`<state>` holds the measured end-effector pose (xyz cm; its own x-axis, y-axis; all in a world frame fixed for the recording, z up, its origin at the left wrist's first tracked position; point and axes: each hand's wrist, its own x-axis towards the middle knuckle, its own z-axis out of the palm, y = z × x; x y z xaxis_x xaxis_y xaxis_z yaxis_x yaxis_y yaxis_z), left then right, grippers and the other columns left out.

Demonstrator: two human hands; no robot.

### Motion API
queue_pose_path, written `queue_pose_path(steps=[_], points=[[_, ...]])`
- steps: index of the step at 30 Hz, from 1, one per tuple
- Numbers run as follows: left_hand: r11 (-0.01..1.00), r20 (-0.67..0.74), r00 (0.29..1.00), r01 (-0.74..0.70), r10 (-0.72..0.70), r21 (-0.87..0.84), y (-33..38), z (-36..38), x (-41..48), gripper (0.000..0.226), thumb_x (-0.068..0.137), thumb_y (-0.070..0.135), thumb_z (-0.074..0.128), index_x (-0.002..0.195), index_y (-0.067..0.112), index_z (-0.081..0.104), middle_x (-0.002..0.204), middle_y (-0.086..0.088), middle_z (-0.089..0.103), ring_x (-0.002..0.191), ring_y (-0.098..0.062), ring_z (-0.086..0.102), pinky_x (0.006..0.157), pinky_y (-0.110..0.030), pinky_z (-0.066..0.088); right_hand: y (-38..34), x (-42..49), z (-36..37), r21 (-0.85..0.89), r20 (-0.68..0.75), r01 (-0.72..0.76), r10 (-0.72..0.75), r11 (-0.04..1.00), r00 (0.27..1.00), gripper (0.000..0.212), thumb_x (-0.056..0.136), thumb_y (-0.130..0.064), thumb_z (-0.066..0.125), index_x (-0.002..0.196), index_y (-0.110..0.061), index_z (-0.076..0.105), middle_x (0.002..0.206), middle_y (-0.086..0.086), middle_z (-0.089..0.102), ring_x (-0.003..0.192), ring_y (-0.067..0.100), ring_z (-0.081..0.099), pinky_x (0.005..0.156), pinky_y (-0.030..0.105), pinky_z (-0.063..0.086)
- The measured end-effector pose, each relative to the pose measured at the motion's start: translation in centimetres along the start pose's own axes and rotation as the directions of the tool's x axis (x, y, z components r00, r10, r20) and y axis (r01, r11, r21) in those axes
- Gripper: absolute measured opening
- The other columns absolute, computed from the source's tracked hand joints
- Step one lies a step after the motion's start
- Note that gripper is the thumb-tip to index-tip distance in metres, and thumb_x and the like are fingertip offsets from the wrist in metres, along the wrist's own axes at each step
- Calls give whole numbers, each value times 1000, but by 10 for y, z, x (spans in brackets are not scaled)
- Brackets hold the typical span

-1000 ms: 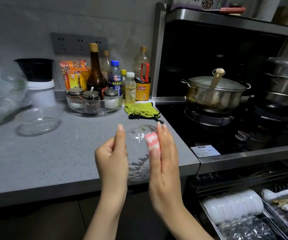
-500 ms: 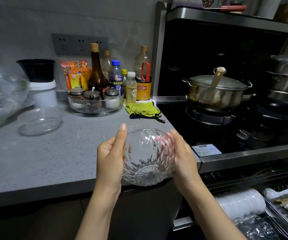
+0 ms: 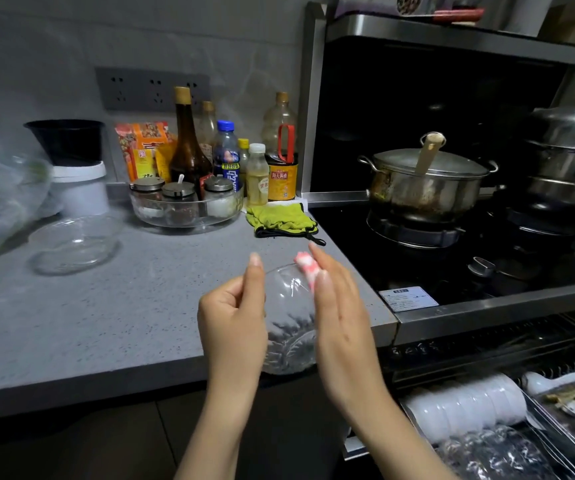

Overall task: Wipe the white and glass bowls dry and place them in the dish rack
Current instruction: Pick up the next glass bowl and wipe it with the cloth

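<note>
I've L grip [image 3: 232,323] clamped on glass bowl [image 3: 288,327], R grip [image 3: 343,327] pinching cloth [image 3: 307,266] at rim; dish rack [image 3: 538,427] lies below-right, nearer R.

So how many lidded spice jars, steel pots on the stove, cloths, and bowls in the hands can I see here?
Lidded spice jars: 3
Steel pots: 2, a lidded pot and a stacked steamer
Cloths: 2, a green cloth, and a pink cloth in the right hand
Bowls in hand: 1, the glass bowl gripped by the left hand
Total: 8
</note>
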<state>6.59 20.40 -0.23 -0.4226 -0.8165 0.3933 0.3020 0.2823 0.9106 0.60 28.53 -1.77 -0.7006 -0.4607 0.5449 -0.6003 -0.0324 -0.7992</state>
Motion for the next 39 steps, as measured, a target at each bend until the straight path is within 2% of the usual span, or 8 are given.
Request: queue_pose_path(steps=[5,11,16,25,28,32,35,39], points=[[999,-72,997,-22,25,50,-5,10,-5,57,96,40,47,47,15,30,41,6,24,43,-11,22,44,-26,20,-6,-3,15,-245,-23,91,-100,965,995,50,96,-55,20,140,-43,38,148,-15,34,140,1,22,112,25,24],[991,31,998,64,-61,-119,-2,-7,2,61,88,47,52,49,8,27,48,-8,22,47,-21,23,50,-27,24,-3,24,-8,359,141,-245,207,901,968,28,102,-40,34,104,-40,62,96,-29,68,97,-14,61,79,5,46],[975,173,976,157,-129,-156,-9,-20,15,85,77,67,59,68,-16,41,65,-42,40,64,-31,44,67,-39,38,2,20,-16,395,128,-392,373,831,919,50,100,-35,42,87,4,70,80,12,74,75,20,71,65,23,54],[963,370,918,-217,145,161,8,-12,12,57,88,45,52,46,13,29,43,6,21,42,-11,21,47,-30,21,-7,25,-16,213,60,-122,111,969,992,60,98,-27,50,45,0,40,46,11,34,51,16,45,65,14,46],[993,248,967,-79,55,88,4,-10,9,59,89,43,53,48,11,26,47,-2,21,44,-15,21,48,-29,20,-5,16,-12,230,19,-102,101,968,995,42,97,-46,44,74,-26,72,83,-1,74,79,12,69,72,27,53],[997,33,997,76,-76,-9,-2,-5,7,58,95,38,51,50,10,28,49,-2,20,45,-14,18,46,-27,17,-2,-10,5,-17,-13,26,-26,1000,1000,46,96,-56,22,137,-45,39,141,-28,39,136,-5,31,112,23,28],[996,-26,996,87,-88,-33,-5,3,3,55,96,38,49,51,13,31,45,3,22,45,-13,19,46,-27,18,-3,-22,19,-253,-13,92,-99,963,995,49,98,-56,14,146,-48,16,155,-19,15,146,2,7,117,32,15],[997,58,996,68,-67,-26,-4,5,-1,56,96,37,48,53,3,35,49,-2,25,48,-14,24,47,-27,21,-4,-1,10,-344,-57,189,-222,920,973,43,100,-45,25,130,-33,53,137,-11,49,133,9,38,106,36,36]])
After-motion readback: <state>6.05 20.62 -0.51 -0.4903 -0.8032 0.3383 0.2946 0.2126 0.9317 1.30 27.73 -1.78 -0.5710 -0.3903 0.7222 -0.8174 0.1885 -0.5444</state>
